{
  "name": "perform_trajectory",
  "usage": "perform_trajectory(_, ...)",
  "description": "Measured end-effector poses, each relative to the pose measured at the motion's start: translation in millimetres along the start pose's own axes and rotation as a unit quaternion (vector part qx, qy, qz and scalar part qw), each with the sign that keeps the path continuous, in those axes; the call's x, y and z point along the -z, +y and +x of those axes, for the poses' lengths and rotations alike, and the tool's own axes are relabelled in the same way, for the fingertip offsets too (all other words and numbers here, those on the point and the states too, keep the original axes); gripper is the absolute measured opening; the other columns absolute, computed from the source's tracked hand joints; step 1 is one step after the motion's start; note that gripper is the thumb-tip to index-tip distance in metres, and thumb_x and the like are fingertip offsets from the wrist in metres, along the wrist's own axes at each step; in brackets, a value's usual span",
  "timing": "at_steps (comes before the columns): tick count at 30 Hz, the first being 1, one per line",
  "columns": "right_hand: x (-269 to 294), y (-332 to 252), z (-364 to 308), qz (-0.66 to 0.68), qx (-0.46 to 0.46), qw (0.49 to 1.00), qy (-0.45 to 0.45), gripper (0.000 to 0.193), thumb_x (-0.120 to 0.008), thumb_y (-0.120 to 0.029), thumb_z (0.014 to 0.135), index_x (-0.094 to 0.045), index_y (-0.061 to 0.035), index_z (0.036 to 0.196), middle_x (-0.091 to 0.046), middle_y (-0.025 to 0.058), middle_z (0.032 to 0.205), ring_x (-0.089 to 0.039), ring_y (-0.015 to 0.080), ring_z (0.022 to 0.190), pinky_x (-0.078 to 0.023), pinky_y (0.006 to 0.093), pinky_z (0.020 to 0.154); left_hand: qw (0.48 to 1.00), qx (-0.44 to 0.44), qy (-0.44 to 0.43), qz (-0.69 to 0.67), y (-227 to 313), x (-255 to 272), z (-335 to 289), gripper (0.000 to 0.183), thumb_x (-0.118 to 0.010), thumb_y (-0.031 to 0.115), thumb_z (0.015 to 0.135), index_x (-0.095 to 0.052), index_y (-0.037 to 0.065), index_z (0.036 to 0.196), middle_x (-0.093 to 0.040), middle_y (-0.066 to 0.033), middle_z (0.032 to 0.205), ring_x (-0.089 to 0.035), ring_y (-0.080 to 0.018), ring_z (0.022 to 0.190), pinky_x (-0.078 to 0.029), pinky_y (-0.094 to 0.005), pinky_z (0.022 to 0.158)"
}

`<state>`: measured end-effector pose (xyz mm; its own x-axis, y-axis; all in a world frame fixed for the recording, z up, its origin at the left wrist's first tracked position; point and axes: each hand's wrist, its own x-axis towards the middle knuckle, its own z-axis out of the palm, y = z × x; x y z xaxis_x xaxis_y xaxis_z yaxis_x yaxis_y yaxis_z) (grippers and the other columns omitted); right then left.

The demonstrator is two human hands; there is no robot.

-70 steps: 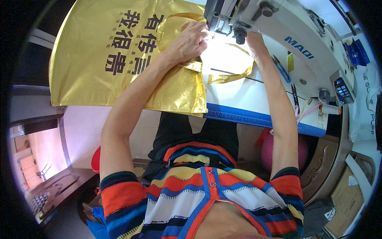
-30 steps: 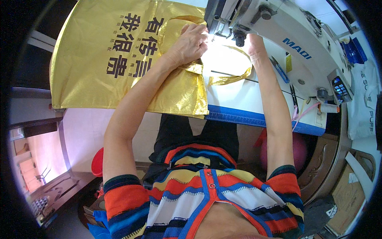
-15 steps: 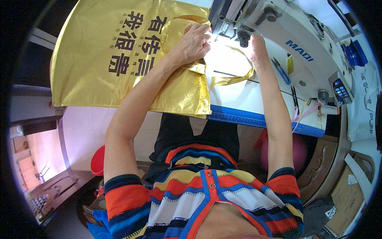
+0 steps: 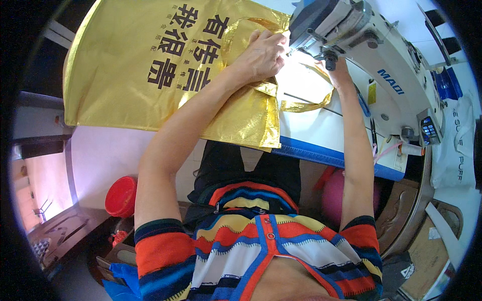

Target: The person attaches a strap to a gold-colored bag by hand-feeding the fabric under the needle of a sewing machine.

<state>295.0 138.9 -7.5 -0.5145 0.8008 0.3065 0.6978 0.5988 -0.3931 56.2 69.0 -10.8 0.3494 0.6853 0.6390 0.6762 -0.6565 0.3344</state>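
Observation:
A shiny gold bag (image 4: pixel 115 75) with dark printed characters lies flat to the left of the sewing machine (image 4: pixel 371 55). My left hand (image 4: pixel 263 56) is closed on the bag's right edge beside its looped handle, knuckles up, close to the lit needle area. On the machine's other side, my right hand (image 4: pixel 339 75) reaches in behind the machine head. Its fingers are mostly hidden there and washed out by the lamp. A gold strap (image 4: pixel 306 106) curves over the white table (image 4: pixel 314 123) between the bag and my right wrist.
Blue-handled snips (image 4: pixel 362 100) and dark tweezers (image 4: pixel 373 131) lie right of my right forearm. A thread spool (image 4: pixel 411 149) sits by the control panel (image 4: pixel 429 128). The table's front has a blue ruled edge (image 4: pixel 311 151). A red bucket (image 4: pixel 121 196) stands low left.
The view has turned a little, so the machine, bag and both hands appear farther right. My left hand keeps its hold on the bag near the needle.

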Motion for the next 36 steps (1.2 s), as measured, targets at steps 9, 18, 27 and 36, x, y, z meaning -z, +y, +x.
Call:
perform_trajectory(9, 5.5, -30.2, -6.1, 0.201, -0.208, 0.957, -0.015, 0.024, -0.064, -0.016, 0.084, -0.059, 0.0047, 0.096, -0.063, 0.0112, 0.08, -0.057, 0.0142, 0.073, -0.047, 0.0289, 0.067, 0.999, 0.023, -0.028, 0.014, -3.1, 1.2, -4.0, 0.018, -0.051, 0.009, 0.077, -0.066, 0.0, 0.08, -0.054, -0.0111, 0.107, -0.049, -0.0256, 0.099, -0.033, -0.0388, 0.096)
perform_trajectory(18, -35.9, 47.7, -13.7, 0.094, -0.027, 0.995, -0.004, 0.017, -0.055, -0.006, 0.066, -0.057, 0.0009, 0.081, -0.057, 0.0092, 0.074, -0.053, 0.017, 0.069, -0.044, 0.0319, 0.064, 0.994, 0.047, -0.092, 0.017, -6.1, -1.1, 0.9, 0.027, -0.05, 0.023, 0.083, -0.069, 0.004, 0.088, -0.051, -0.0063, 0.115, -0.043, -0.0212, 0.105, -0.025, -0.0416, 0.096)
perform_trajectory(27, -11.1, -45.9, -13.0, -0.006, -0.101, 0.993, -0.065, 0.02, -0.068, -0.018, 0.073, -0.064, -0.0045, 0.089, -0.062, 0.0131, 0.09, -0.057, 0.0284, 0.085, -0.043, 0.0376, 0.079, 0.997, 0.048, -0.052, 0.01, -7.2, 1.6, -5.2, 0.02, -0.05, 0.012, 0.077, -0.068, 0.003, 0.082, -0.052, -0.009, 0.114, -0.047, -0.0263, 0.106, -0.029, -0.0419, 0.101)
perform_trajectory(36, -38.6, 7.0, -19.2, 0.171, -0.15, 0.974, -0.002, 0.015, -0.059, -0.016, 0.088, -0.065, -0.0023, 0.09, -0.057, -0.003, 0.075, -0.049, 0.0049, 0.066, -0.041, 0.021, 0.059, 0.997, 0.048, -0.06, -0.007, -6.2, 0.9, -2.4, 0.024, -0.048, 0.014, 0.079, -0.067, 0.002, 0.088, -0.052, -0.0099, 0.114, -0.046, -0.0261, 0.106, -0.029, -0.0405, 0.101)
